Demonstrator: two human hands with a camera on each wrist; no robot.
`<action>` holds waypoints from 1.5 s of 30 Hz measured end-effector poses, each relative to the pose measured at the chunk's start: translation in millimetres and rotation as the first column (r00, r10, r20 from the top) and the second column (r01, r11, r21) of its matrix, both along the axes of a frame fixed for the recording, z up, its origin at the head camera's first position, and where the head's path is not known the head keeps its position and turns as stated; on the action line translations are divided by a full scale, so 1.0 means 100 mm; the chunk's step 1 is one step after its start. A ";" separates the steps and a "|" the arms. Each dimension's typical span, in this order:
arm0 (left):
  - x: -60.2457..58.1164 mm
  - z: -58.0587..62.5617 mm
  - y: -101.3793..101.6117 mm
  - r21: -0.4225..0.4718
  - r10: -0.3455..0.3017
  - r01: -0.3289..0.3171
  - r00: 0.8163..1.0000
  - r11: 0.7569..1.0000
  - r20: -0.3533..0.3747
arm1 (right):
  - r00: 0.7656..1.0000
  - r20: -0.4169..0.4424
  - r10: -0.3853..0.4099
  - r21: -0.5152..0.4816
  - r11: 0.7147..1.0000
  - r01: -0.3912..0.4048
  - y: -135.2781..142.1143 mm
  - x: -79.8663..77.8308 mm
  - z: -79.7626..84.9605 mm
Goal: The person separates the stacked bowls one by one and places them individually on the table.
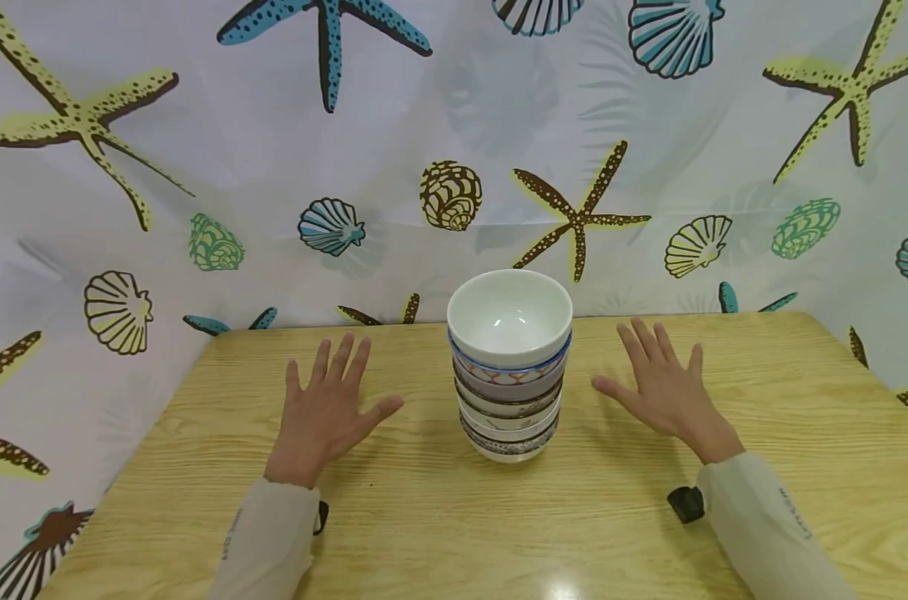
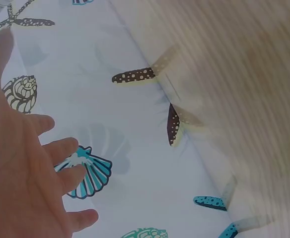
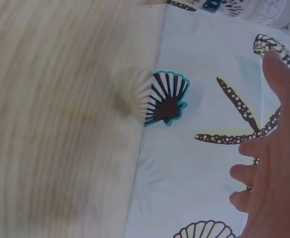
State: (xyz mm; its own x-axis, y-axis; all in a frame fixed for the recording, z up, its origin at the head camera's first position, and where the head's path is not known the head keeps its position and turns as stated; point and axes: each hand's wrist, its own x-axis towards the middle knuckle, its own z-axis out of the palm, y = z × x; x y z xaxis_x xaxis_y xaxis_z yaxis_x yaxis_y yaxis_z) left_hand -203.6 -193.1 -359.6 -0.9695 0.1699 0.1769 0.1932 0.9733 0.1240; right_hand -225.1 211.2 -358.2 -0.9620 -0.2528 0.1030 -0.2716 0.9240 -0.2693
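A tall stack of nested bowls [image 1: 509, 375] stands upright on the wooden table, between the two hands. Its top bowl [image 1: 509, 317] is plain white inside; those beneath show blue, brown and speckled bands. To the left of the stack, my left hand [image 1: 326, 412] is spread palm down with nothing in it. My right hand [image 1: 667, 387] is likewise spread on the other side, its thumb pointing toward the bowls. Both hands are apart from the stack. In the right wrist view, part of the patterned bowls [image 3: 269, 11] shows at the top edge.
The pale wooden table [image 1: 423, 533] ends at the back against a white cloth [image 1: 393, 108] printed with starfish and shells. That cloth also hangs along the left and right sides. Black straps with small devices [image 1: 686, 504] sit at the wrists, by the light sleeves [image 1: 769, 525].
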 end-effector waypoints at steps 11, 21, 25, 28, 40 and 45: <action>0.02 0.14 0.06 0.088 -0.040 0.032 0.996 0.996 0.082 | 0.998 -0.003 0.064 -0.151 0.987 -0.064 -0.08 0.02 0.19; 0.02 0.24 0.15 0.244 -0.133 0.102 0.984 0.964 0.116 | 0.985 -0.028 0.169 -0.337 0.926 -0.168 -0.17 0.07 0.41; -0.01 0.27 0.20 0.339 -0.182 0.131 0.976 0.932 0.123 | 0.974 -0.048 0.221 -0.411 0.884 -0.221 -0.22 0.09 0.52; -0.03 0.30 0.25 0.428 -0.228 0.162 0.967 0.889 0.109 | 0.961 -0.075 0.266 -0.479 0.836 -0.269 -0.27 0.10 0.59; -0.01 0.48 0.64 0.752 -0.406 0.275 0.914 0.599 -0.011 | 0.924 -0.101 0.368 -0.599 0.720 -0.352 -0.55 0.11 0.78; -0.02 0.48 0.76 0.770 -0.411 0.276 0.911 0.575 -0.020 | 0.922 -0.105 0.373 -0.630 0.692 -0.352 -0.61 0.08 0.78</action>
